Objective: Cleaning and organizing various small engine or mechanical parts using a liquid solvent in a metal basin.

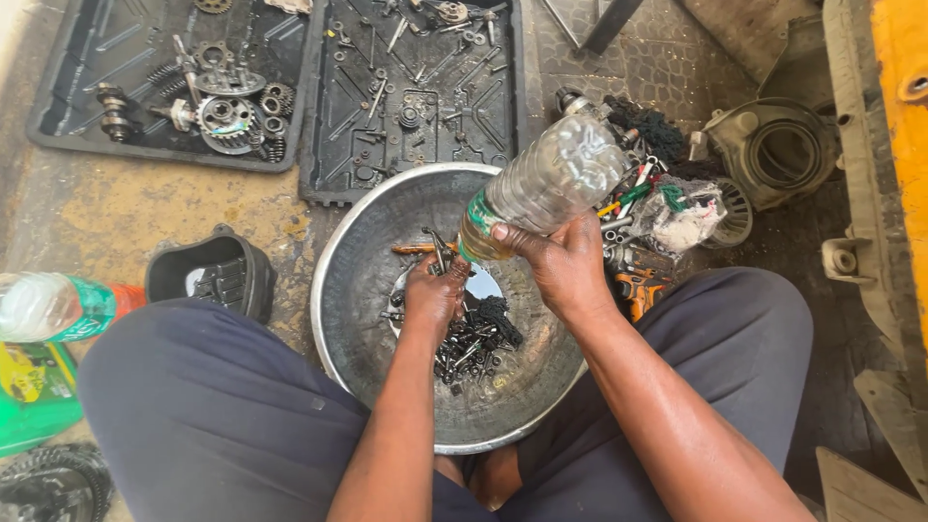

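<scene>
Right hand (565,263) clamped round tilted clear plastic bottle (546,184), neck down for pouring; left hand (435,295) cupped over greasy bolts (474,343) in dented metal basin (348,280).

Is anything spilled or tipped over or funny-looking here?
Yes. The right hand holds a clear plastic bottle tipped neck-down over the metal basin, above greasy bolts that the left hand touches. Another bottle lies on its side on the floor. No puddle shows.
</scene>
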